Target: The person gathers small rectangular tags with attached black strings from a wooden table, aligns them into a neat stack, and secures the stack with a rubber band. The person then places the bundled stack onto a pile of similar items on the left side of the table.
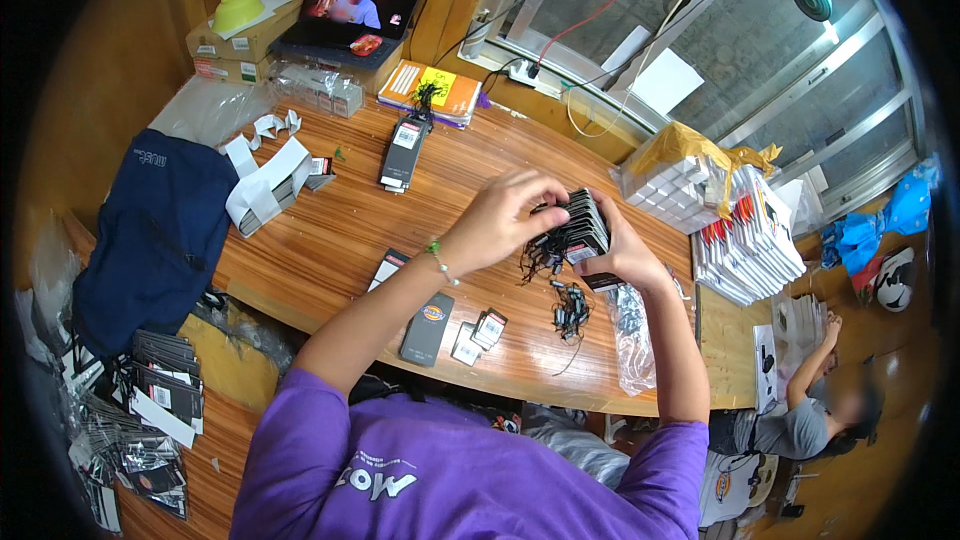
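A thick stack of black hang tags (585, 225) stands on edge over the table, gripped from its right side by my right hand (628, 248). My left hand (515, 218) reaches to the stack's upper left edge with its fingers curled together; what lies between the fingertips is too small to make out. Black strings (540, 258) hang from the stack's left side. Just below lies a loose bunch of black tag strings (570, 310). Near the table's front edge are a dark grey tag (428, 328) and small white label cards (478, 335), beside my left forearm.
Another bundle of strung tags (403, 152) lies toward the back. A clear plastic bag (632, 340) is right of the strings. White boxes (680, 185) and stacked white packs (745, 245) stand at right. A laptop (345, 5) sits at the back left; another person (805, 420) is at far right.
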`<state>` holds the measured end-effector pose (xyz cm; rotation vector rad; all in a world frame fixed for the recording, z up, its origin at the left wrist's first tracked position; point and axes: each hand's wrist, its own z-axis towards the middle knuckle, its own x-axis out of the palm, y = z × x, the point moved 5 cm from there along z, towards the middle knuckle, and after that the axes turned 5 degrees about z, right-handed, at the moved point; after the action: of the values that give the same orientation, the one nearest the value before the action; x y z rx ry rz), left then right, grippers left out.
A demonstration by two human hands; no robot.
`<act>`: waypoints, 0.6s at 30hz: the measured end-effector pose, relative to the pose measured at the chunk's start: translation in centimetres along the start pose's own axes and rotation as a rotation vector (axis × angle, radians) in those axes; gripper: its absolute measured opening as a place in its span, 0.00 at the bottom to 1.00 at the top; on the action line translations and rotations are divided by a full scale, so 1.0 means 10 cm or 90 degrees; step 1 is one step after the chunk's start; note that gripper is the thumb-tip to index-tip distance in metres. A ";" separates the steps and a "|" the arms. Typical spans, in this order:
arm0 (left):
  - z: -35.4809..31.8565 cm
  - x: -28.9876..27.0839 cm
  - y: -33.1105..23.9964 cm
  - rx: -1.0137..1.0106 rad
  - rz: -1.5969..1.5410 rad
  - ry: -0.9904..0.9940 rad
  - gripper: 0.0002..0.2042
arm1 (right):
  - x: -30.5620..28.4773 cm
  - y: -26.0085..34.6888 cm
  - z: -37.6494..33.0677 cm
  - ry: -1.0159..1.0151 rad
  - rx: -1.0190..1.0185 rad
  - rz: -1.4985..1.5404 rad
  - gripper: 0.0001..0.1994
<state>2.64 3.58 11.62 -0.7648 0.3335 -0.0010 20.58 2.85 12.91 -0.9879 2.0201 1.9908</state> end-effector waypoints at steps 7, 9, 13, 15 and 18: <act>-0.10 0.30 0.33 -0.196 -0.246 0.134 0.06 | 0.02 0.09 -0.02 0.030 -0.083 -0.220 0.47; -0.11 0.28 0.36 -0.185 -0.188 0.151 0.05 | 0.03 0.21 -0.05 0.005 -0.148 -0.364 0.45; -0.07 0.10 0.43 -0.094 0.052 -0.020 0.07 | 0.10 0.53 -0.10 -0.058 -0.211 -0.694 0.39; -0.07 0.14 0.40 -0.057 0.069 0.022 0.18 | 0.12 0.57 -0.12 -0.064 -0.250 -0.796 0.36; -0.03 0.25 0.28 -0.017 0.008 0.106 0.32 | 0.17 0.69 -0.14 -0.056 -0.328 -0.936 0.34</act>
<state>4.62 5.08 8.77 -0.7910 0.4979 -0.0482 16.05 0.38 17.98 -1.6599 0.2568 1.4752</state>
